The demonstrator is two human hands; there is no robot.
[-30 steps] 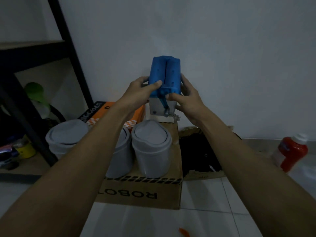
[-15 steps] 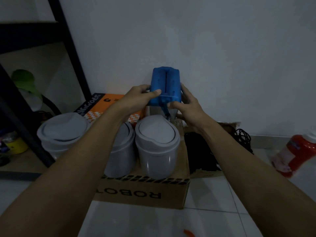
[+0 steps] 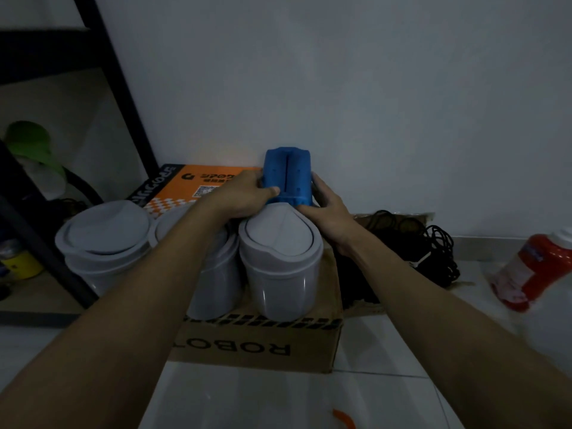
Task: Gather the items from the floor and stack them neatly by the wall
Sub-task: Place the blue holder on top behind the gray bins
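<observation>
Head view shows your left hand point(image 3: 244, 193) and right hand point(image 3: 328, 209) gripping the blue ribbed plastic block point(image 3: 287, 176) at twelve o'clock against the wall, long axis upright. Three grey lidded plastic bins point(image 3: 280, 261) already sit on the brown cardboard box point(image 3: 257, 345); the red bottle point(image 3: 535, 270) at three o'clock remains.

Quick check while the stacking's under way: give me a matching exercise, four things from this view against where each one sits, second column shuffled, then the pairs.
Things:
1. blue block
2. red bottle
3. orange box
4. black cables

Places:
A. flat against the wall, behind the grey bins
B. far right, on the floor
C. heaped right of the cardboard box
D. held between left hand and right hand

Pairs: 1-D, 2-B, 3-A, 4-C
</observation>
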